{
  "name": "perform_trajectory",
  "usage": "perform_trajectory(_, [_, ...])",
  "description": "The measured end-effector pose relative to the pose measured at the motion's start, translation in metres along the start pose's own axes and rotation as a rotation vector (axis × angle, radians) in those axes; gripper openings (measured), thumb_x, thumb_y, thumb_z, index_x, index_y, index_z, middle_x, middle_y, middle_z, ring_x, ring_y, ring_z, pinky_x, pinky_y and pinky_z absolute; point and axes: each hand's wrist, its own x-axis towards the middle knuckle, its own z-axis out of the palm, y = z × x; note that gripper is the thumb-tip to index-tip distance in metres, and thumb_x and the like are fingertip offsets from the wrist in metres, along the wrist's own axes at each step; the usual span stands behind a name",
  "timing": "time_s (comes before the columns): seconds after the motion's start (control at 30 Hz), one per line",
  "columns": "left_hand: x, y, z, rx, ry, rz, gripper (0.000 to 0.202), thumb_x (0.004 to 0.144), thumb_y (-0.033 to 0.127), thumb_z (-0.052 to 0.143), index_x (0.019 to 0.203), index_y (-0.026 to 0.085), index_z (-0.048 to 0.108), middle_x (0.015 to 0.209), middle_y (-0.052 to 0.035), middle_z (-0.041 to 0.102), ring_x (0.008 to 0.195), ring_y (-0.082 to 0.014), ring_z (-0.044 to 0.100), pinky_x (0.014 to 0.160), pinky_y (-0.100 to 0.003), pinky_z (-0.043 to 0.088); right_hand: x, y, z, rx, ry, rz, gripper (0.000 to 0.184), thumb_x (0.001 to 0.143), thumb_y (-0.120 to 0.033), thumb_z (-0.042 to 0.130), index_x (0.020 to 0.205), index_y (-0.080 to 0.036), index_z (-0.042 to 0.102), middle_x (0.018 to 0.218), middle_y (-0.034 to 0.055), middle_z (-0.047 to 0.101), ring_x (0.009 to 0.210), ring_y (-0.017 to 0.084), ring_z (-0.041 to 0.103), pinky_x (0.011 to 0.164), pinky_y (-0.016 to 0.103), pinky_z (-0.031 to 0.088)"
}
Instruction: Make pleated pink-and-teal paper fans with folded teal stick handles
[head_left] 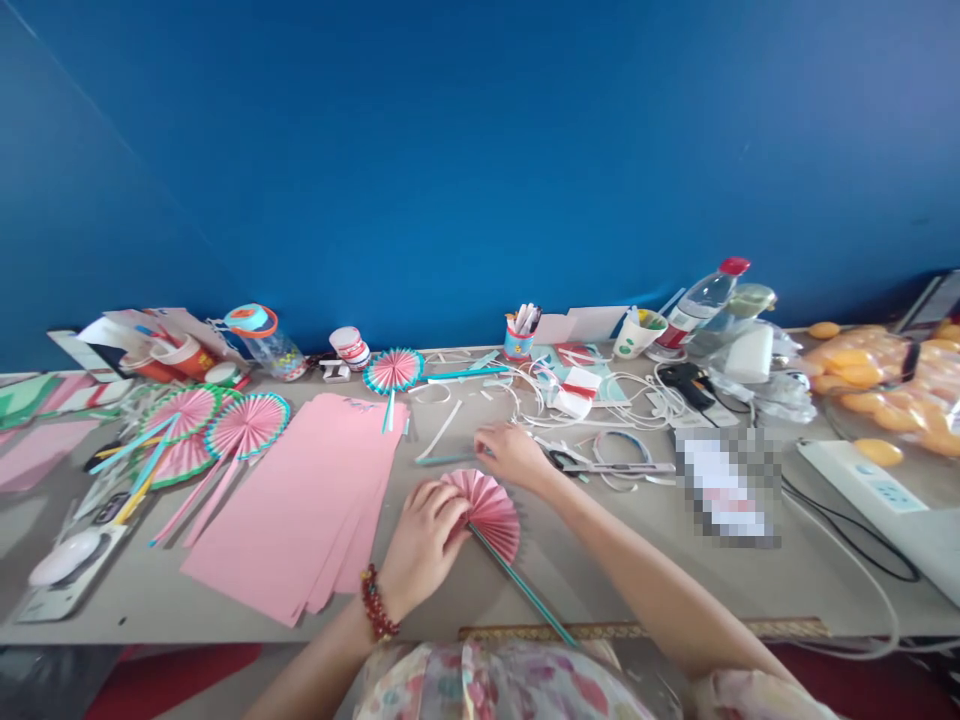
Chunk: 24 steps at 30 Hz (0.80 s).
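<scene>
My left hand [425,537], with a red bead bracelet at the wrist, is closed on a pink pleated paper fan [487,510] that has a teal stick [525,588] running toward me. My right hand [511,453] reaches past the fan to the table, fingers curled on a thin teal strip [442,459]. A stack of pink paper sheets [300,500] lies just left of my left hand. Finished pink-and-teal fans [217,425] lie farther left, and one more finished fan [393,371] sits at the back.
White paper strips and cables [592,400] litter the middle right. At the back stand a pen cup [517,340], a paper cup [637,333], a water bottle [701,298] and a jar [262,338]. Orange balls in a bag [885,385] and a power strip [877,490] sit right.
</scene>
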Motion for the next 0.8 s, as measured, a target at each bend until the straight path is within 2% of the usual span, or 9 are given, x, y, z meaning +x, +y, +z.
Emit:
perform_trajectory(0.1, [-0.011,-0.015,-0.008,-0.061,0.107,-0.068,0.024,0.093,0.014,0.051,0.115,0.023,0.056,0.115,-0.009,0.062,0.111,-0.0251,0.058,0.095,-0.045,0.051,-0.01,0.004,-0.01,0.076,0.067,0.099,0.012,0.086,-0.014,0.057,0.093,-0.02,0.064,0.085,0.0038,0.069,0.082,0.019,0.064,0.078,0.029,0.046])
perform_trajectory(0.2, [-0.019,-0.026,-0.014,-0.117,0.179,-0.17,0.017,0.097,0.019,0.047,0.11,0.022,0.057,0.107,-0.0089,0.064,0.105,-0.0237,0.063,0.09,-0.041,0.053,-0.027,0.005,-0.017,0.169,0.129,0.159,0.032,0.088,-0.016,0.051,0.119,-0.021,0.057,0.093,0.0036,0.069,0.08,0.016,0.066,0.075,0.028,0.049])
perform_trajectory(0.27, [-0.022,-0.027,-0.014,-0.136,0.155,-0.197,0.016,0.097,0.022,0.047,0.111,0.021,0.056,0.108,-0.009,0.064,0.106,-0.0237,0.063,0.09,-0.04,0.054,-0.041,0.002,-0.018,0.288,0.153,0.16,0.045,0.088,-0.016,0.049,0.133,-0.021,0.047,0.097,0.0036,0.067,0.074,0.014,0.066,0.073,0.027,0.052])
perform_trajectory(0.37, [-0.024,-0.024,-0.01,-0.102,0.056,-0.193,0.025,0.096,0.03,0.052,0.12,0.022,0.054,0.114,-0.0099,0.062,0.105,-0.0247,0.064,0.087,-0.04,0.054,-0.063,-0.001,-0.014,0.462,0.171,0.146,0.055,0.086,-0.015,0.048,0.141,-0.021,0.044,0.102,0.0045,0.064,0.067,0.012,0.064,0.068,0.027,0.053])
perform_trajectory(0.47, [-0.027,-0.02,-0.005,-0.031,-0.018,-0.205,0.031,0.096,0.037,0.054,0.122,0.021,0.053,0.102,-0.0075,0.065,0.091,-0.0238,0.066,0.077,-0.038,0.054,-0.082,0.001,-0.009,0.412,0.156,0.177,0.058,0.083,-0.014,0.05,0.141,-0.022,0.046,0.102,0.0047,0.065,0.069,0.013,0.063,0.066,0.026,0.052])
perform_trajectory(0.53, [-0.027,-0.016,-0.005,0.027,-0.027,-0.237,0.025,0.096,0.037,0.053,0.116,0.02,0.054,0.086,-0.0037,0.065,0.079,-0.0225,0.066,0.07,-0.036,0.053,-0.092,0.006,-0.007,0.343,0.153,0.24,0.056,0.084,-0.015,0.049,0.14,-0.02,0.048,0.101,0.0049,0.067,0.069,0.014,0.064,0.064,0.026,0.052])
perform_trajectory(0.6, [-0.023,-0.011,-0.009,0.082,0.001,-0.255,0.016,0.096,0.033,0.052,0.104,0.02,0.055,0.079,-0.0024,0.062,0.075,-0.0224,0.064,0.068,-0.035,0.051,-0.1,0.013,-0.006,0.276,0.163,0.302,0.052,0.085,-0.016,0.049,0.138,-0.019,0.049,0.098,0.005,0.069,0.07,0.016,0.065,0.064,0.028,0.053])
perform_trajectory(0.7, [-0.006,0.002,-0.015,0.074,0.042,-0.156,0.011,0.094,0.029,0.053,0.097,0.02,0.057,0.094,-0.0071,0.064,0.093,-0.0247,0.063,0.08,-0.039,0.052,-0.106,0.016,-0.011,0.096,0.237,0.308,0.045,0.089,-0.018,0.049,0.134,-0.017,0.052,0.098,0.0078,0.071,0.083,0.023,0.067,0.075,0.037,0.054])
perform_trajectory(0.8, [0.016,0.011,-0.015,0.036,-0.06,0.023,0.032,0.09,0.031,0.06,0.121,0.021,0.056,0.126,-0.0112,0.06,0.118,-0.0269,0.056,0.1,-0.043,0.047,-0.112,0.006,-0.022,-0.084,0.388,0.226,0.034,0.093,-0.02,0.049,0.126,-0.017,0.059,0.113,0.0131,0.069,0.104,0.029,0.063,0.093,0.047,0.048])
